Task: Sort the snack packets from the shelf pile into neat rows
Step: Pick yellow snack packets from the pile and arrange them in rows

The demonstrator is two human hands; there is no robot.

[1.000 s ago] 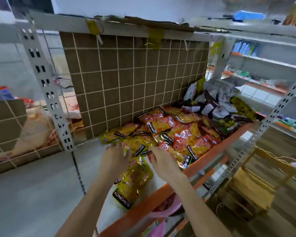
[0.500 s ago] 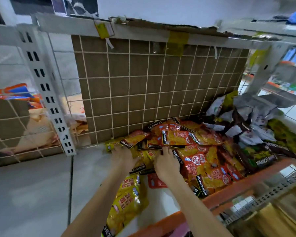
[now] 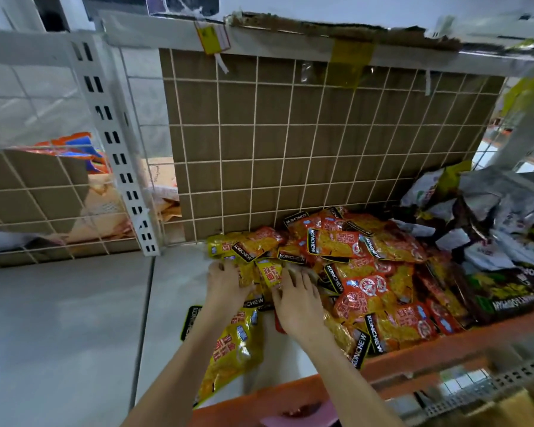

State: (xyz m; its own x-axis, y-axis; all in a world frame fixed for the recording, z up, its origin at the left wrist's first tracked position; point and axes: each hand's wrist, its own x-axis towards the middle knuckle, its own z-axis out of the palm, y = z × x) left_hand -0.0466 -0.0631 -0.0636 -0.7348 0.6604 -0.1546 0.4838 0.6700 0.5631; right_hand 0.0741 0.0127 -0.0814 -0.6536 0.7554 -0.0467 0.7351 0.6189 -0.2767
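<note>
snack packets (image 3: 336, 245): yellow and red-orange, black bands with white KONCHEW lettering
dark packets (image 3: 503, 297): brown-black with green-yellow print, at the shelf's right edge
shelf (image 3: 167, 303): pale grey, orange front edge
back grid (image 3: 290, 149): white wire over brown cardboard

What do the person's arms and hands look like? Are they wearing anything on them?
Both arms are bare all the way down, with no sleeves in view. The left hand and the right hand have no gloves. I can't see any rings, watch or bracelet on either one.
</note>
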